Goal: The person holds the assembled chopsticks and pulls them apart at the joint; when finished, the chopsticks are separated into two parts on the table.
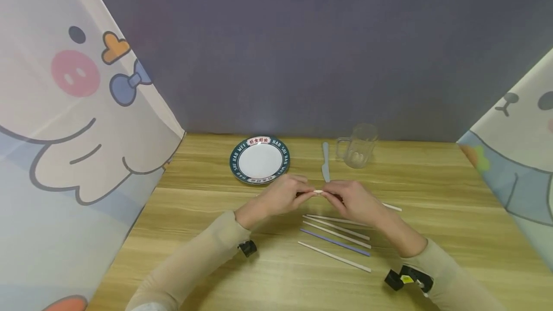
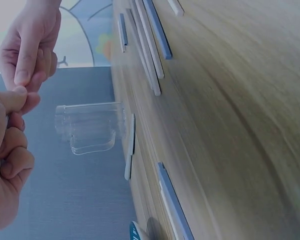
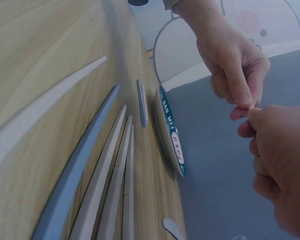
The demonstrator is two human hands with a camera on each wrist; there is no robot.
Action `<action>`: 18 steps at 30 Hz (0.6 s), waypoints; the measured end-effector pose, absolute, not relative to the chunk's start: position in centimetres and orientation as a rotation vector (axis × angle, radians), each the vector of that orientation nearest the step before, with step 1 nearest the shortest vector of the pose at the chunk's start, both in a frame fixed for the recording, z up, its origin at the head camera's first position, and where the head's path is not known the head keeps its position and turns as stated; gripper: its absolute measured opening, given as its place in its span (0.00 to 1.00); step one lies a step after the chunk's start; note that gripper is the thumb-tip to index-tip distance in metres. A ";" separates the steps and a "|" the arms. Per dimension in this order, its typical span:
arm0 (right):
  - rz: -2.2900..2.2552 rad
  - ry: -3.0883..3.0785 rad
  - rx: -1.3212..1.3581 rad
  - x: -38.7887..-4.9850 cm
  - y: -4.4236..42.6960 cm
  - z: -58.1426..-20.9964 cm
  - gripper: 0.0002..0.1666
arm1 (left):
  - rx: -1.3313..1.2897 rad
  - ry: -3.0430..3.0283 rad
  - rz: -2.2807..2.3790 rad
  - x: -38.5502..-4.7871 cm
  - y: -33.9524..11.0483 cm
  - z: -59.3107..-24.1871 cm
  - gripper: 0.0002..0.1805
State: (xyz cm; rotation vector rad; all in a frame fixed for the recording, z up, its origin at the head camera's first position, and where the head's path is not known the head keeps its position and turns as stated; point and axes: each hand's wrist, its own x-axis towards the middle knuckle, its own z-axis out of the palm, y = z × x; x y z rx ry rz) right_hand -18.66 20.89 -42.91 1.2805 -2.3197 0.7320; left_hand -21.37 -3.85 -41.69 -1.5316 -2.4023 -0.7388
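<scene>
In the head view, my left hand (image 1: 278, 197) and right hand (image 1: 355, 201) meet above the table, fingertips pinching a small white thing (image 1: 318, 191) from either side. Curled fingers hide most of it, and I cannot tell what it is. Both wrist views show my left hand (image 2: 7, 170) (image 3: 236, 67) and right hand (image 2: 32, 47) (image 3: 285, 160) fingertip to fingertip. Below and in front of them lie several white chopsticks (image 1: 334, 257) and a blue chopstick (image 1: 335, 242) (image 2: 157, 27) (image 3: 80, 155), spread apart at slight angles.
Behind the hands are a green-rimmed plate (image 1: 235, 169) (image 3: 165, 120), a pale knife (image 1: 326, 157) (image 2: 130, 150) and a clear mug (image 1: 358, 150) (image 2: 90, 122). Blue and white sticks (image 2: 174, 202) (image 3: 142, 102) lie near the plate. A dark wall (image 1: 302, 61) borders the table's back edge.
</scene>
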 end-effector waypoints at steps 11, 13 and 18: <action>0.713 -2.278 1.312 -18.6 21.1 -42.7 0.08 | -1.544 -2.338 -0.729 -21.1 -3.8 -41.7 0.08; 0.714 -2.282 1.294 -18.6 21.1 -42.8 0.07 | -1.527 -2.334 -0.717 -21.1 -3.7 -41.8 0.08; 0.727 -2.307 1.266 -18.6 21.3 -43.0 0.06 | -1.526 -2.317 -0.680 -21.3 -4.1 -42.0 0.07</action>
